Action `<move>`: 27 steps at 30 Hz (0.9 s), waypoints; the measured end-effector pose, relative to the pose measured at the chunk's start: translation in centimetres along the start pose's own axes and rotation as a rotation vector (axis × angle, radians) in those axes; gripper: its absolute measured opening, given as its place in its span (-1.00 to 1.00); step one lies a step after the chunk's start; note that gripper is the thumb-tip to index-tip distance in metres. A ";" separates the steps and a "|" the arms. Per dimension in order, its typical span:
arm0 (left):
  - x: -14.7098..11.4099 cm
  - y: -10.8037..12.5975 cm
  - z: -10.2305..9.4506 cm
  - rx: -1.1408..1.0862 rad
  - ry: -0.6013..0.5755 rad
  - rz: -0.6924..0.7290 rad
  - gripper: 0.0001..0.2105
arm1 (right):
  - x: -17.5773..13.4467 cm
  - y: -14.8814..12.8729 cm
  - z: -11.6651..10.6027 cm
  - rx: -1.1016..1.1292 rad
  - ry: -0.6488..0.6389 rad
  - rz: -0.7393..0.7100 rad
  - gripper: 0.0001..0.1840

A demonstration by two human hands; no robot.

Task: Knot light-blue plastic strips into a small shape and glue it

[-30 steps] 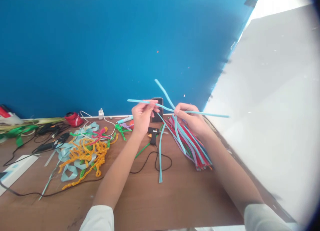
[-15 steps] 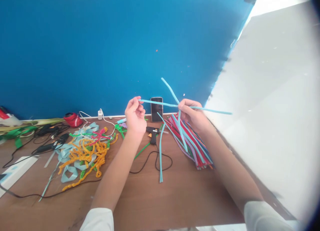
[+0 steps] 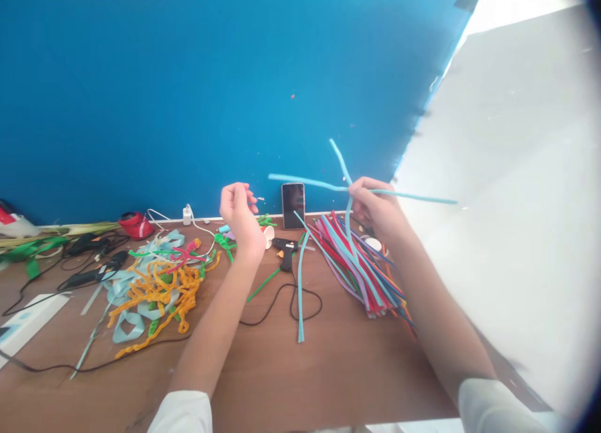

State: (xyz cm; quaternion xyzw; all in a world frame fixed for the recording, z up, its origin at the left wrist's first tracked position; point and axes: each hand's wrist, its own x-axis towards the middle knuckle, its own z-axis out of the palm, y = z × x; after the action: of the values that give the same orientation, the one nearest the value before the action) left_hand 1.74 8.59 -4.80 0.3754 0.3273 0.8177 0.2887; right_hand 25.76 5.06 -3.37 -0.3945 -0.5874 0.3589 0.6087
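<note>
Pinching the crossed light-blue pipe cleaners [image 3: 338, 188] at their crossing, the right hand [image 3: 378, 209] has shifted rightward and slightly up, holding them raised above the bundle of multicoloured pipe cleaners [image 3: 359, 270] on the brown table [image 3: 300, 383]. The left hand [image 3: 241, 217], which half a second ago gripped one strand's end, has let go and moved apart leftward, empty, its fingers loosely half-curled.

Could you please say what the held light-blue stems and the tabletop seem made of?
Light-blue stems: probably matt chenille, perhaps over hidden wire, since they look soft yet jut out unsupported. Tabletop: wood or wood-look laminate, judging by its smooth brown surface.
</note>
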 end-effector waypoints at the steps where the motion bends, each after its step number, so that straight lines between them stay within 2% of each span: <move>1: -0.5 0.3 0.1 0.081 -0.001 0.175 -0.79 | -0.2 -0.1 0.3 -0.077 -0.033 0.010 -0.72; 3: -1.6 1.1 0.2 0.253 -0.045 0.493 -0.80 | -0.5 -0.4 1.0 -0.213 -0.103 0.000 -0.68; 5: -2.7 1.6 0.4 0.383 -0.211 0.704 -0.82 | -0.7 -0.5 1.6 -0.310 -0.180 -0.040 -0.66; 6: -3.2 1.6 0.5 0.451 -0.317 0.755 -0.83 | -0.7 -0.5 1.8 -0.346 -0.210 -0.063 -0.65; 8: -3.9 1.4 0.9 0.632 -0.554 0.676 -0.86 | -0.8 -0.5 2.2 -0.394 -0.241 -0.100 -0.66; 10: -4.4 0.7 1.4 0.735 -0.706 0.521 -0.86 | -0.9 -0.5 2.4 -0.418 -0.237 -0.124 -0.65; 12: -4.4 0.1 1.7 0.743 -0.853 0.349 -0.76 | -0.9 -0.5 2.5 -0.425 -0.229 -0.139 -0.62; 14: -4.2 -0.2 1.8 0.678 -0.982 0.239 -0.68 | -1.0 -0.5 2.5 -0.432 -0.239 -0.135 -0.59; 16: -3.9 -0.1 1.8 0.610 -1.018 0.186 -0.66 | -0.9 -0.6 2.4 -0.427 -0.255 -0.118 -0.58; 21: -3.5 0.8 1.5 0.527 -0.986 0.082 -0.77 | -0.7 -0.5 2.4 -0.336 -0.228 -0.097 -0.58; 27: -2.9 0.2 1.4 0.420 -0.977 -0.058 -0.77 | -0.8 0.3 2.4 -0.157 -0.218 -0.084 -0.65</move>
State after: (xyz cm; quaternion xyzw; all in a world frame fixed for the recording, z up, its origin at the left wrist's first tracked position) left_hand 4.40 6.85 -5.22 0.7532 0.3213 0.4561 0.3485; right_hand 23.35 4.65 -4.01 -0.3748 -0.6922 0.3269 0.5230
